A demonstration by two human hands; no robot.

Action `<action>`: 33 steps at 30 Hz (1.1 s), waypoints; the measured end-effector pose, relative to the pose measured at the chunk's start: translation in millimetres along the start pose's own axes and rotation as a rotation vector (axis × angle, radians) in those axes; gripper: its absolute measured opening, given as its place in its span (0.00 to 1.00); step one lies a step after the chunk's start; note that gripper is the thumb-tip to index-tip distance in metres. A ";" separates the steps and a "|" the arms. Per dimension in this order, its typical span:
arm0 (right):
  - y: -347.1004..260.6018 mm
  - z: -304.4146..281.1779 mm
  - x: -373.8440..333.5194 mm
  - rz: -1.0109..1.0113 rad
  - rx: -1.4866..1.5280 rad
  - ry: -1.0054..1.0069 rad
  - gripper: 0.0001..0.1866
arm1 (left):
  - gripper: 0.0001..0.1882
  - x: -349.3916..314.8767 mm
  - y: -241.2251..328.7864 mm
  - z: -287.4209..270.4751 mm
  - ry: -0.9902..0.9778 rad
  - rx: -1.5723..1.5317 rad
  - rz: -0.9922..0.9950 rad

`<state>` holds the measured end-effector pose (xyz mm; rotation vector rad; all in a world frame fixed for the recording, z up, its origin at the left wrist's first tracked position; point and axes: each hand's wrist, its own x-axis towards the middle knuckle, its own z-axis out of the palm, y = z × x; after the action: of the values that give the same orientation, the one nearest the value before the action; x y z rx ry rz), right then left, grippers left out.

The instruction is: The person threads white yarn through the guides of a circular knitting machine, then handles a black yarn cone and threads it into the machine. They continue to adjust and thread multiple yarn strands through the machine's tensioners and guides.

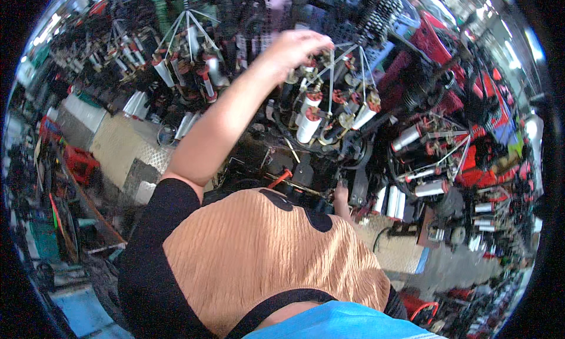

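Note:
My left hand (297,49) reaches out over a machine carrying several white yarn bobbins (308,124) with red ends. Its fingers are bent and held together beside the top of a thin metal rod frame (332,74); the fingertips are slightly blurred, and anything between them is too small to make out. My right hand (341,193) is low, close to the dark machine body (359,186), and partly covered by my torso. Its fingers do not show clearly. A red-orange bar (280,179) and a short pale stick (292,150) lie between the two hands.
Similar bobbin machines stand to the left (189,56) and right (432,156). A red plastic crate (438,41) is at the far right, with a black chain (379,15) near it. Beige floor plates (126,147) run along the left. A red object (79,165) sits at far left.

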<state>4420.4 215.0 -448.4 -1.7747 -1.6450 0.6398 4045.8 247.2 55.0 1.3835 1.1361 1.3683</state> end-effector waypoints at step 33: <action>-116.6 -100.5 -19.4 0.386 0.767 0.316 0.20 | 0.11 76.2 -36.2 55.8 0.115 -0.406 0.233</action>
<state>4410.3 186.5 -296.1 -1.4976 -0.6933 0.9451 4099.2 330.6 34.6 1.1753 0.7262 1.7517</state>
